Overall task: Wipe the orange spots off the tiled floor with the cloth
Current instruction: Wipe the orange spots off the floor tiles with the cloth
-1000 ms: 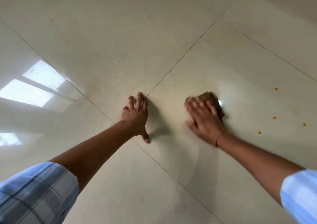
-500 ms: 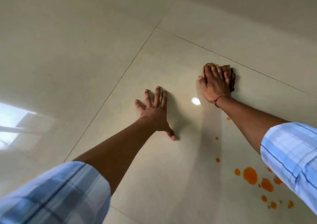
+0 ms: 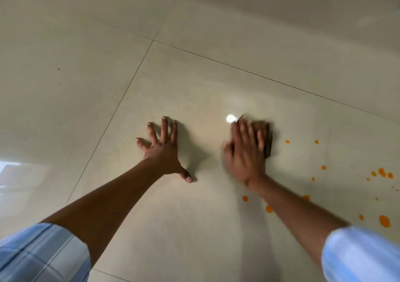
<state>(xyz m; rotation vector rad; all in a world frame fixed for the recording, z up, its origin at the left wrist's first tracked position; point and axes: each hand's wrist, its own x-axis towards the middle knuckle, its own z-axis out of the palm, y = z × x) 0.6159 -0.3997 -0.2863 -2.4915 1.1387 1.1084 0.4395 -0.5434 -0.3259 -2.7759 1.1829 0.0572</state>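
On the tiled floor (image 3: pixel 216 69), under the flat palm of the right hand (image 3: pixel 244 152), lies the cloth (image 3: pixel 268 139), a dark wad of which only the far and right edges show past the fingers. That hand is blurred, so I judge it to be mid-stroke, pressing the cloth down with the fingers laid straight over it and not curled round it. Just beside the cloth to the right lie the nearest orange spots (image 3: pixel 287 141), small and round; more are scattered farther right, some sit close to the right forearm, and the biggest blot (image 3: pixel 384 221) lies near the right sleeve (image 3: pixel 359 258). None of them is under the cloth now. The left hand (image 3: pixel 164 149) is spread wide open, palm down on the floor, thumb out to the side, holding nothing; it looks like a prop for the person's weight.

The step in hand is the wiping itself, with most of the spots not yet cleaned. Next, I would say, the cloth must be swept rightward and back toward the body, over the small dots first and then the larger blots, with firm pressure so the orange lifts instead of smearing.
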